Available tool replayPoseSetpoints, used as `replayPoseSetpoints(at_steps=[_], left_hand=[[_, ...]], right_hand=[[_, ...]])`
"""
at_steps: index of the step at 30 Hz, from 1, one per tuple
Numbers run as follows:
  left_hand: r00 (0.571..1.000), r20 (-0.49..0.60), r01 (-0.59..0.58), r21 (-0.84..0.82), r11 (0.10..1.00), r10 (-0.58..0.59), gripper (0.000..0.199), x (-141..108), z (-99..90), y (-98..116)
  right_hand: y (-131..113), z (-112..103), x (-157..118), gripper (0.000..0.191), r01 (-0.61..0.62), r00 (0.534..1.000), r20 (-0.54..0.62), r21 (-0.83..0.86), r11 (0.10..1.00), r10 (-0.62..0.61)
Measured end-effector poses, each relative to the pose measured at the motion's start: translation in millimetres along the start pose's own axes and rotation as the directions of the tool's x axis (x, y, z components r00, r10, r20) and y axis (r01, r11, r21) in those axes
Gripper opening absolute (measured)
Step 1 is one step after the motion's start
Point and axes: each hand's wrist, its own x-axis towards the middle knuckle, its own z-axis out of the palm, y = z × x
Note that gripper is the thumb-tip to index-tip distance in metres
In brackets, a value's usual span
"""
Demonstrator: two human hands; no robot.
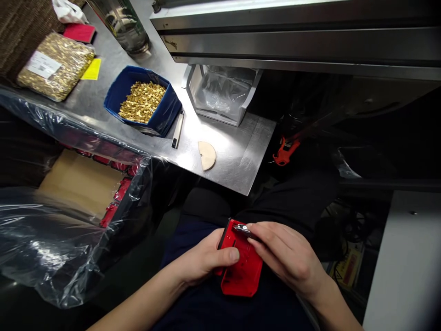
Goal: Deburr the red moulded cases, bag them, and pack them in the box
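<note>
A red plastic part (244,271) with a black edge lies over my lap. My left hand (212,253) grips its left side, the thumb pressed on the inner face. In my right hand (285,255) a small metal tool (243,228) is pinched between thumb and fingers, its tip at the upper end of the red part. Most of the tool's body is hidden by the fingers.
The metal table (237,168) holds a blue bin (167,110) of small brass pieces, a pen-like tool (178,130), a half-round piece (207,156) and a grey bin (220,118). A plastic-lined crate (127,207) stands left; an orange tool (285,151) is beyond the table's right edge.
</note>
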Motion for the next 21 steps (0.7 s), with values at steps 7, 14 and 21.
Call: replayPoseSetpoints(at_steps=[7, 14, 21], left_hand=[[1.000, -0.009, 0.015, 0.036, 0.999, -0.015, 0.069, 0.6, -0.3, 1.8], [0.999, -0.005, 0.035, 0.071, 0.997, -0.035, 0.067, 0.6, -3.0, 4.5], [0.994, -0.065, 0.081, -0.062, 0.995, -0.085, 0.069, -0.7, -7.0, -2.4]], right_hand=[[0.9, -1.6, 2.9, 0.038, 0.024, 1.000, -0.004, -0.017, 1.000, -0.024], [1.9, 0.7, 3.2, 0.039, 0.122, 0.992, 0.009, -0.203, 0.971, -0.123], [28.0, 4.5, 8.1, 0.033, -0.119, 0.926, -0.376, -0.188, 0.975, 0.041]])
